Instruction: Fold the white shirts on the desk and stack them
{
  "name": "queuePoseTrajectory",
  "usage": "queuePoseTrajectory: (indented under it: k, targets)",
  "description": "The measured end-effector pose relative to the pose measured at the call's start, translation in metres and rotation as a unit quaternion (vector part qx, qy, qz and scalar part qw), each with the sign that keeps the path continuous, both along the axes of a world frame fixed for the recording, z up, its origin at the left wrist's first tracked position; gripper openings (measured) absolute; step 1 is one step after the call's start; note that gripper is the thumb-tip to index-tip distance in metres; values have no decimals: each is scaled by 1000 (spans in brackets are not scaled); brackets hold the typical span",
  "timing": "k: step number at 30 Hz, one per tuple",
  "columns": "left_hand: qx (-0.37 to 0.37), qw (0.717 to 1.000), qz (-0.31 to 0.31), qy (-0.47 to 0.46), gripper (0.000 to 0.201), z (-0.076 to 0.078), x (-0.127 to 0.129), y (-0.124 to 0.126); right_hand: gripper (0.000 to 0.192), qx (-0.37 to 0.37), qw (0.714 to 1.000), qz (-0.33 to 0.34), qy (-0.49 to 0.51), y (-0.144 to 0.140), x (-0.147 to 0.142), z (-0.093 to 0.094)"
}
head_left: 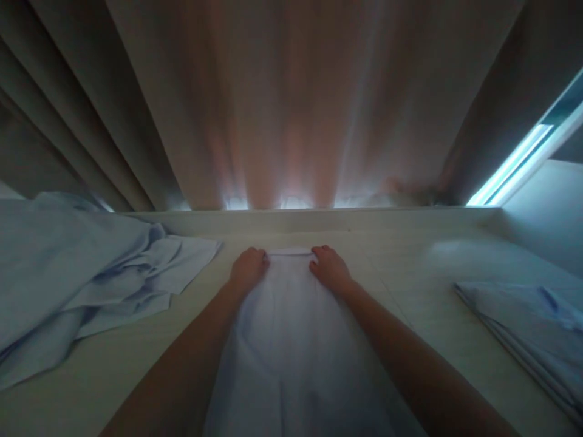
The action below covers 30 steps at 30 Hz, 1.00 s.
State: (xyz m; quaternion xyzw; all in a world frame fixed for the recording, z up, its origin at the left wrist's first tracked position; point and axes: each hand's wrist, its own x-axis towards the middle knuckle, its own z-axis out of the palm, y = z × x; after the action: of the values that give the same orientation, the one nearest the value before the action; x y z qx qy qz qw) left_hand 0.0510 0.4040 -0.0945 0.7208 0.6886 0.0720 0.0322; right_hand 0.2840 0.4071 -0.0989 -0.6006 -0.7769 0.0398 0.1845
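Head view. Both forearms extend forward over a pale worktop (401, 285) in dim light. The left hand (248, 268) and the right hand (328, 267) rest side by side on the far end of a white garment (296, 340), which lies flat along the middle of the worktop and runs back toward the wearer between the two arms. Each hand is curled, fingers bent down over the garment's far edge, where a narrow folded band (290, 251) of the cloth shows between them. Whether the fingers pinch the cloth or only press on it cannot be told; both hands touch it.

To the left, a loose, crumpled heap of pale blue cloth (82, 273) lies on the worktop, apart from the garment and the left arm. To the right, near the frame edge, a flat stack of folded pale cloth (528, 321) sits on the worktop, well apart from the right arm; a darker blue mark shows on its top layer.

Behind the worktop's far edge hangs a drawn curtain (291, 103) in long vertical folds, with daylight glowing along its lower hem. At upper right a bright strip of window frame (519, 164) shows beside the curtain.
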Motion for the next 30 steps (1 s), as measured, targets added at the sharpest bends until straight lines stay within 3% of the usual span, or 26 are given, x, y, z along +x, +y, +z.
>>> queuePoseTrajectory:
  k: [4,12,18,30]
  targets:
    - [3,1000,10,19,36,-4,3,3,29,9,999,-32,-17,7,2,-11]
    - [13,999,40,20,39,6,12,8,13,67,997,-28,-36,8,-1,-6]
    - [8,997,73,36,34,6,10,10,9,65,997,-44,-22,10,3,-8]
    - [-20,996,82,-13,32,13,12,12,23,18,993,-115,6,17,10,0]
